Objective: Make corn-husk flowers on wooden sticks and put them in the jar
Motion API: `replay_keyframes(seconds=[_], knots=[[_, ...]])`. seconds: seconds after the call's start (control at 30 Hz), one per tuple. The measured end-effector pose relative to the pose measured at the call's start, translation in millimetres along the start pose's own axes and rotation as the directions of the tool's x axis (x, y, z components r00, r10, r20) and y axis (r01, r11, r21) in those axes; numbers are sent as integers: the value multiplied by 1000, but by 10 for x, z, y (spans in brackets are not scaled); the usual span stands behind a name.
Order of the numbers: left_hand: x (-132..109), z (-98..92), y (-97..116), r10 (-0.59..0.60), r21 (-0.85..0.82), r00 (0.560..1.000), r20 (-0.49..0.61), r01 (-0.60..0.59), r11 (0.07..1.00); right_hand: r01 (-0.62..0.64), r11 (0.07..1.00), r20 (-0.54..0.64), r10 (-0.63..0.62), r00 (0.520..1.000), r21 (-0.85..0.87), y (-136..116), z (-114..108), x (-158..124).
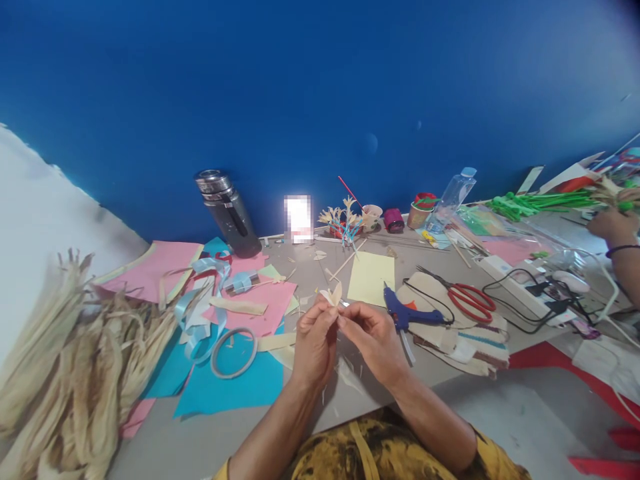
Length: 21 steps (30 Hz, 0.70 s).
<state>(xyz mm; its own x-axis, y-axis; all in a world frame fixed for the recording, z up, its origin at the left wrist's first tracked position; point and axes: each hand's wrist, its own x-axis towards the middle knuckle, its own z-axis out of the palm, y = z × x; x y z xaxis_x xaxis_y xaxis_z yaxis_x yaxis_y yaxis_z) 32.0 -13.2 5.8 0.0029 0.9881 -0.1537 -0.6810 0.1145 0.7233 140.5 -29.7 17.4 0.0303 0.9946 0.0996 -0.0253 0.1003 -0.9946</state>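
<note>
Near the middle of the table, a small pale husk flower stands up from the fingertips of my left hand, which is closed round its base. My right hand is closed too, its thumb and forefinger pinched together at the flower's lower end beside the left fingers. What lies between the right fingertips is too small to make out. A blue glue gun lies just right of my right hand, and a yellow sheet lies beyond it.
Dried husks, blue paper and a tape roll are on the left. A dark flask stands behind. Red-handled scissors and a power strip with cables lie right. Another person's hand is at the far right.
</note>
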Motion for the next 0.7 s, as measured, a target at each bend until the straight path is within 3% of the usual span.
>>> replay_keyframes(seconds=[0.27, 0.7], knots=[[-16, 38, 23, -69, -69, 997, 34, 71, 995, 64, 997, -69, -67, 995, -46, -32, -44, -6], [-1, -10, 9, -174, -137, 984, 34, 177, 975, 113, 993, -33, -114, 993, -39, -33, -43, -38]])
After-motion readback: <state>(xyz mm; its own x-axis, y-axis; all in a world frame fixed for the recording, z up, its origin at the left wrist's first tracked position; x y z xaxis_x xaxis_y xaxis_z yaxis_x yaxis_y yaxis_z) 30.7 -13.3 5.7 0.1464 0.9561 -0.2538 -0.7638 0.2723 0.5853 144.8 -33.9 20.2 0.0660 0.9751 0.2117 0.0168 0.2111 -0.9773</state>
